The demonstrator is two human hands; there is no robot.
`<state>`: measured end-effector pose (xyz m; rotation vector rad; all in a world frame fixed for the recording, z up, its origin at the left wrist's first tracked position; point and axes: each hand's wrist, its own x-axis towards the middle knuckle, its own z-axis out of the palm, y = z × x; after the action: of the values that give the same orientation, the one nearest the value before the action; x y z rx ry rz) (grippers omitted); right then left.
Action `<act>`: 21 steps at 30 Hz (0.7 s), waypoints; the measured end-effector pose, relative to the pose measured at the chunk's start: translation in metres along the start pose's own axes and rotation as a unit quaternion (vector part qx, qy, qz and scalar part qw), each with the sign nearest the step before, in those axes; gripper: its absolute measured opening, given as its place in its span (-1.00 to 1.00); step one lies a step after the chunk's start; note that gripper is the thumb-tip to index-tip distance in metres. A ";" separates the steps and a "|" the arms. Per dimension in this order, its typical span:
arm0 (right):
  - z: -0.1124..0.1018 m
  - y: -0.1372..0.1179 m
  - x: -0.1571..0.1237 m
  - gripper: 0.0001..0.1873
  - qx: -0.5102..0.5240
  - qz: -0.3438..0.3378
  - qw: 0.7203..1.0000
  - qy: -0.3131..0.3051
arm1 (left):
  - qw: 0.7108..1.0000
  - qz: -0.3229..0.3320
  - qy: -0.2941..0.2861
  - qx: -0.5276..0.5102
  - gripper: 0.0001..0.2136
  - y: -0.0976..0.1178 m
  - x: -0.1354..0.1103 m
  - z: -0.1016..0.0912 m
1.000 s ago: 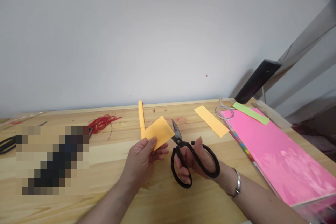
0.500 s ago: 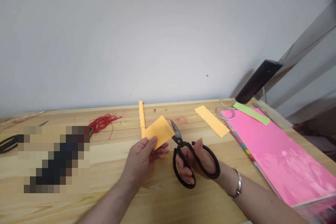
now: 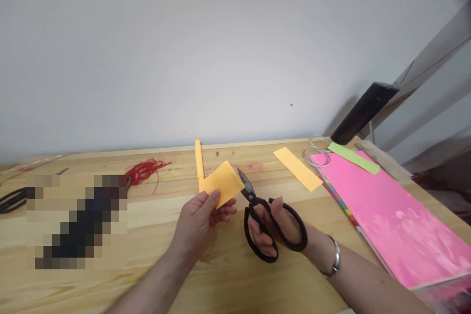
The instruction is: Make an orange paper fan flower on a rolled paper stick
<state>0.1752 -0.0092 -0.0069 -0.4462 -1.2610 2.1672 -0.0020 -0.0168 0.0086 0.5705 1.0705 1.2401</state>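
Observation:
My left hand [image 3: 200,216] pinches a piece of yellow-orange paper [image 3: 223,180] between thumb and fingers, above the wooden table. In my right hand [image 3: 281,223] is a pair of scissors [image 3: 263,206] with big black handles, my thumb and fingers through the loops. The dark blades point up and left, beside the paper's right corner; whether they touch it I cannot tell. Behind the paper lies an orange marker [image 3: 199,159], partly covered by it. A strip of yellow-orange paper [image 3: 298,169] rests on the table to the right.
A pink sheet pack [image 3: 382,216] lies at the right, with a green paper strip [image 3: 353,158] and a clear ring-shaped roll [image 3: 317,151] near its far end. A black cylinder [image 3: 362,113] leans by the wall. Red string [image 3: 145,170], other black handles [image 3: 13,201] and a blurred-out patch are left.
The scissors' lower handle loop has swung slightly right, and the blades have shifted a little. My left hand and the paper stay almost in place.

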 end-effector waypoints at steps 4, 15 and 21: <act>-0.002 0.001 0.001 -0.21 0.009 0.009 1.000 -0.009 | 1.000 0.000 0.001 -0.003 -0.79 0.001 -0.001 0.001; -0.004 0.001 -0.002 -0.25 -0.010 0.010 1.000 -0.008 | 1.000 0.007 0.007 0.002 -0.77 0.000 0.000 0.000; -0.005 0.002 -0.003 -0.23 -0.027 0.001 1.000 0.004 | 1.000 0.011 0.004 0.008 -0.78 0.001 -0.002 0.000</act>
<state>0.1802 -0.0085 -0.0112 -0.4781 -1.3181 2.1360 -0.0022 -0.0182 0.0105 0.5913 1.0843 1.2560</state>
